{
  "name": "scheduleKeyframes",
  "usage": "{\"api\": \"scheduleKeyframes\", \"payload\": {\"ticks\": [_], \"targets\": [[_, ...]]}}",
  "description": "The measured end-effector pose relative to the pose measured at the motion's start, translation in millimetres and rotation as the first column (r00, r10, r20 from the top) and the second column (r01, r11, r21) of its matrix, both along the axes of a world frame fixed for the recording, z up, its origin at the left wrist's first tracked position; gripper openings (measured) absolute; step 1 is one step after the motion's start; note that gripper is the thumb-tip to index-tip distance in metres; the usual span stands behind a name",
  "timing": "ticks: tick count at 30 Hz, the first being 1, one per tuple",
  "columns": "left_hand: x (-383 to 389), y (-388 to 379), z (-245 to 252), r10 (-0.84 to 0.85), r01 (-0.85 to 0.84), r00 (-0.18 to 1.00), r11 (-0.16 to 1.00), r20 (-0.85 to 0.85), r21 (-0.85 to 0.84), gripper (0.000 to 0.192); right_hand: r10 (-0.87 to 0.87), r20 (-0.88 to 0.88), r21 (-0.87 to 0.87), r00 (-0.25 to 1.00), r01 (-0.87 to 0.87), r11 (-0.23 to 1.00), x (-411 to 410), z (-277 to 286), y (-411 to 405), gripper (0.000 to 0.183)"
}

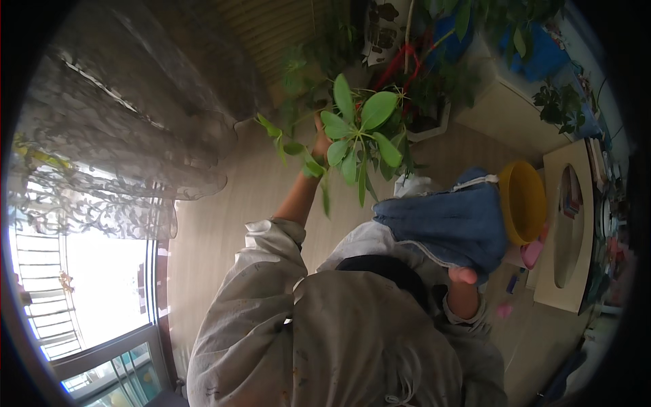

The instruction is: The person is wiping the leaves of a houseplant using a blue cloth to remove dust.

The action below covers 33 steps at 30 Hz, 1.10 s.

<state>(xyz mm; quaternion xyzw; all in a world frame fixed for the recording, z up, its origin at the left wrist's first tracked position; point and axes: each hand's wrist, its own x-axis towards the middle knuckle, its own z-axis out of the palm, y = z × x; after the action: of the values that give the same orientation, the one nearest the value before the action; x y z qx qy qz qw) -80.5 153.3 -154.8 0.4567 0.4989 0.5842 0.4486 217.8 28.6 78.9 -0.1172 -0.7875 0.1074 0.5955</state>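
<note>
My left hand (321, 140) reaches forward into the leafy stems of a potted houseplant (361, 127), and leaves hide most of its fingers, so its grip does not show. On the right, my right hand (463, 277) is shut on the lower edge of a blue cloth (442, 219) with pale trim, its thumb lying over the fabric. That cloth hangs in folds beside my leg. A yellow basin (524, 203) stands right against the cloth's far side.
Sheer patterned curtains (127, 117) hang at the left beside a bright window (101, 274). Red ribbon (407, 56) is tied around plant stems ahead. A cream cabinet (546, 274) with an oval opening stands at the right, near a pink container (531, 254). Small items lie on the wooden floor (213, 213).
</note>
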Motion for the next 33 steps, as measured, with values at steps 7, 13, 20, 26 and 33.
{"api": "scheduleKeyframes", "payload": {"ticks": [7,13,20,26,33], "targets": [[32,39,98,-0.087,-0.021,0.969,0.903,0.231,0.430,0.097,0.122,0.024,0.034,0.992,-0.123,0.992,-5,23,10,0.064],[77,23,162,-0.071,0.049,0.997,0.817,0.015,0.574,0.105,0.272,0.076,0.055,0.959,-0.277,0.959,3,51,24,0.065],[87,1,177,0.316,0.081,0.695,0.858,-0.646,0.506,0.047,0.398,0.111,0.058,0.911,-0.406,0.912,17,63,30,0.066],[82,-20,208,0.383,0.041,0.616,0.857,-0.688,0.514,0.051,0.477,-0.008,0.192,0.879,-0.467,0.863,12,29,25,0.066],[68,-10,213,0.318,0.039,0.670,0.887,-0.671,0.460,0.053,0.173,-0.351,0.009,0.920,-0.182,0.983,-21,54,-5,0.059]]}}
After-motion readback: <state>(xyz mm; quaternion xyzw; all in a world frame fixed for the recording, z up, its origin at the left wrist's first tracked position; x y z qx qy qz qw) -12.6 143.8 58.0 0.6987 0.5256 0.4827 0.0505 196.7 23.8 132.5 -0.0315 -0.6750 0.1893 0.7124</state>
